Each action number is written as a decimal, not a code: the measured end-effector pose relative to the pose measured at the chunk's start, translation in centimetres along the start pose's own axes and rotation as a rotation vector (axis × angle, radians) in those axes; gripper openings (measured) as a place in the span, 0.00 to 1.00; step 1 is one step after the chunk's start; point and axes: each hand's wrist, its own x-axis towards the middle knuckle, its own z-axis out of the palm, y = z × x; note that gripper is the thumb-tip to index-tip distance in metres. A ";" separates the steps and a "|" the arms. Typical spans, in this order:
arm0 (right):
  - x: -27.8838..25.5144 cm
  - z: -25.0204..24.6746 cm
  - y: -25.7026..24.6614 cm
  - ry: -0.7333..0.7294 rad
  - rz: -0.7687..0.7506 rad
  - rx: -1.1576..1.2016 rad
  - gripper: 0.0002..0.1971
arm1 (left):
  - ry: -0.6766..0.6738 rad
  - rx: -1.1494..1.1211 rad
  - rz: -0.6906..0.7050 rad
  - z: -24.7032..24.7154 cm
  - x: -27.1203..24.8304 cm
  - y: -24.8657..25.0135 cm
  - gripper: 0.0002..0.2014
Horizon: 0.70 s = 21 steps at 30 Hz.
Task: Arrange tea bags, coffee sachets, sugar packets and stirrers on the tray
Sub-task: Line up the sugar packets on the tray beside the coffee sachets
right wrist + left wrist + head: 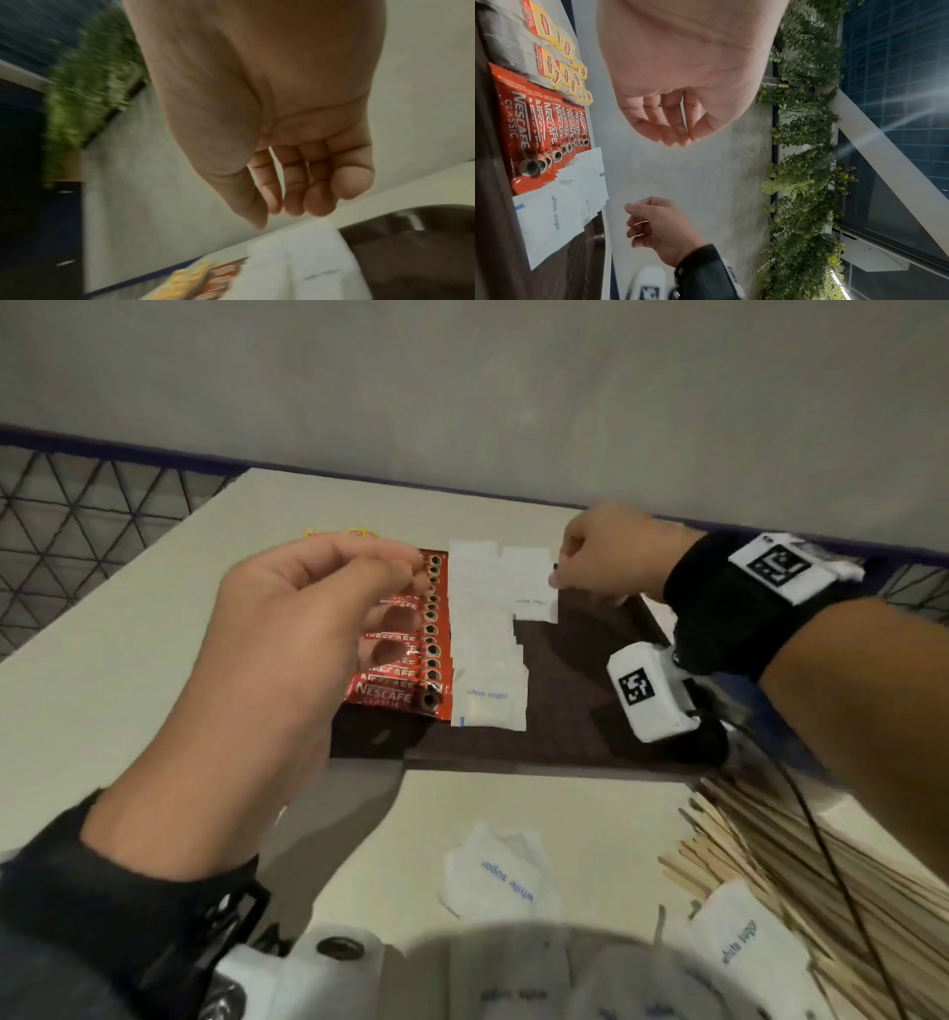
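A dark brown tray (590, 660) lies on the pale table. On it are a row of overlapping red coffee sachets (395, 690) and, beside them, white sugar packets (488, 695) in two columns. Yellow tea bags (341, 534) peek out at the tray's far left; in the left wrist view they (549, 60) lie beyond the sachets (526, 132). My left hand (411, 572) hovers over the sachets, fingers loosely curled and holding nothing. My right hand (562, 567) hangs by the far packet (536, 603) of the right column, fingers curled and nothing in them (295, 199).
Wooden stirrers (770, 839) lie in a heap on the table at the near right. Loose sugar packets (503, 870) sit in front of the tray, and another (739, 937) rests on the stirrers. A wall runs behind the table's far edge.
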 end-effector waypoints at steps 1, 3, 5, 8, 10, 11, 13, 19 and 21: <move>-2.1 -0.5 -1.0 -0.031 -0.062 -0.024 0.10 | -0.002 0.005 0.007 -0.1 0.1 0.1 0.09; -6.8 -0.8 -2.9 -0.166 -0.191 -0.041 0.13 | -0.004 0.013 0.014 -0.3 0.1 0.2 0.09; -11.6 -0.6 -4.1 -0.400 -0.324 -0.074 0.16 | 0.004 0.021 0.009 -0.5 0.2 0.2 0.08; -17.3 1.0 -4.7 -0.635 -0.448 -0.220 0.31 | 0.011 0.046 0.008 -0.6 0.3 0.0 0.08; -18.9 2.8 -4.4 -0.582 -0.491 -0.304 0.36 | 0.004 0.064 0.015 -0.6 0.2 0.0 0.06; -19.1 3.5 -4.3 -0.547 -0.497 -0.306 0.35 | -0.002 0.070 0.016 -0.6 0.1 -0.1 0.06; -18.8 4.5 -4.2 -0.496 -0.478 -0.281 0.30 | -0.022 0.076 0.012 -0.5 0.0 -0.1 0.05; -18.7 4.9 -4.1 -0.462 -0.365 -0.115 0.26 | -0.043 0.107 -0.002 0.1 -0.4 -0.3 0.06; -18.8 5.0 -3.8 -0.502 -0.322 -0.018 0.24 | -0.056 0.121 -0.004 0.2 -0.6 -0.3 0.06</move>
